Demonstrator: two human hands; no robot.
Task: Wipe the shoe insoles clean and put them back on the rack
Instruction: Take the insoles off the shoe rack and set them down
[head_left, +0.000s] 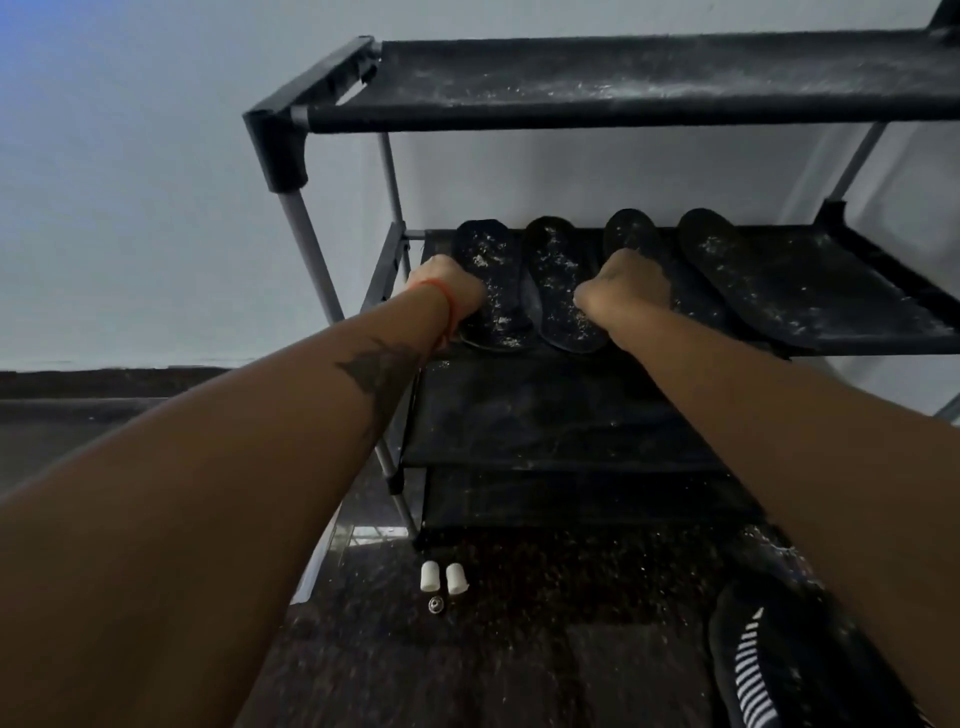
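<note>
Several black insoles speckled with white dust lie side by side on the second shelf of a black shoe rack (857, 291). My left hand (447, 288) curls its fingers round the left edge of the leftmost insole (491, 280). The second insole (558, 291) lies between my hands. My right hand (626, 288) curls its fingers over the third insole (631, 231), most of which it hides. The fourth insole (748, 275) lies free to the right. I see no cloth.
The rack's dusty top shelf (649, 78) overhangs the insoles, and two lower shelves (545, 410) sit beneath. On the dark floor lie two small white caps (441, 577), a metal button (435, 605) and a black shoe with white stripes (758, 670).
</note>
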